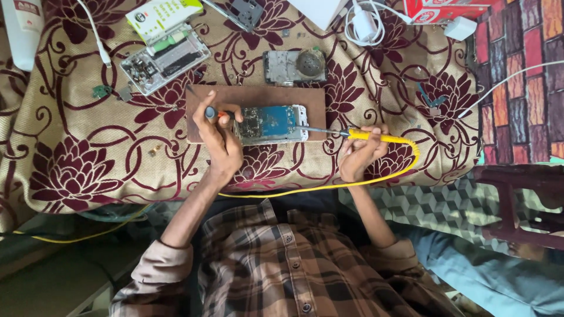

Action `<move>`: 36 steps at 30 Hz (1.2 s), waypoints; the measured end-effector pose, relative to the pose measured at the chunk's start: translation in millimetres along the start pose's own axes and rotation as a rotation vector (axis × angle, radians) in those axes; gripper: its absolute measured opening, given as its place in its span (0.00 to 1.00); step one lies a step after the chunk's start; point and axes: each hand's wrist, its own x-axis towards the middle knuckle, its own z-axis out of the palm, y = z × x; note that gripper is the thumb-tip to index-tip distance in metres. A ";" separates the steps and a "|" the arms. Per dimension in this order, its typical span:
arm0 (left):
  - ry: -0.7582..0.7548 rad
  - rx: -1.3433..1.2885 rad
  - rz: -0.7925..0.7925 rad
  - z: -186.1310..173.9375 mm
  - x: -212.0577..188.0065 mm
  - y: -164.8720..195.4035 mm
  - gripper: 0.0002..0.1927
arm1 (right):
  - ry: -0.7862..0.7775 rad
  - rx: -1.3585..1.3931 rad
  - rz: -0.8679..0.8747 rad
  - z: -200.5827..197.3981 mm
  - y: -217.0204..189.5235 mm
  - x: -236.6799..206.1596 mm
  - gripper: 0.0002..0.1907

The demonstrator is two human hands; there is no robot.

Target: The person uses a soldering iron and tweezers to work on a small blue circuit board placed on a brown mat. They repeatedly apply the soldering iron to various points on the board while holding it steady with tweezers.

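Note:
An opened phone [271, 124] with a blue circuit board lies on a brown board [258, 97] over a flowered cloth. My left hand [218, 138] grips a small grey-capped tool [210, 111] at the phone's left edge. My right hand [361, 151] holds a yellow-handled soldering iron [376, 137] like a pen. The iron's metal tip reaches the right end of the phone. A yellow cable [329, 186] runs from the iron back across my lap.
Another opened phone body [166, 58] lies at the back left and a third [294, 66] behind the board. A white charger with cable [364, 24] and a red box [440, 9] sit at the back right. Small loose parts [101, 91] dot the cloth. A dark wooden stool [523, 199] stands at right.

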 end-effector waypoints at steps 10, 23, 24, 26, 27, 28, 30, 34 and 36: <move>-0.033 -0.067 0.026 1.3 -1.3 -3.9 0.19 | 0.025 0.081 0.047 2.7 -1.1 2.1 0.09; -0.009 -0.091 0.020 3.7 0.3 -17.9 0.17 | -0.077 -0.053 -0.064 -4.5 10.8 0.0 0.10; -0.014 -0.063 0.002 3.0 -0.9 -18.3 0.17 | -0.080 -0.060 -0.063 -5.9 11.5 -1.4 0.11; -0.021 -0.052 0.009 2.0 -3.2 -22.9 0.17 | -0.051 -0.067 -0.080 -10.9 16.8 -2.8 0.10; -0.026 -0.066 0.025 1.4 -4.6 -25.0 0.17 | -0.036 -0.071 -0.087 -13.2 19.4 -4.1 0.10; -0.032 -0.080 0.033 0.7 -7.4 -26.2 0.17 | -0.038 -0.079 -0.082 -16.4 21.5 -5.8 0.09; -0.026 0.037 0.069 -0.3 -10.9 -30.2 0.17 | -0.035 -0.094 -0.070 -22.2 25.2 -9.7 0.09; -0.045 0.005 0.055 -1.7 -17.4 -35.6 0.18 | -0.049 -0.201 -0.142 -29.0 28.2 -13.9 0.08; -0.051 -0.054 0.043 -1.2 -18.9 -37.3 0.18 | -0.038 -0.218 -0.144 -29.1 27.4 -11.5 0.05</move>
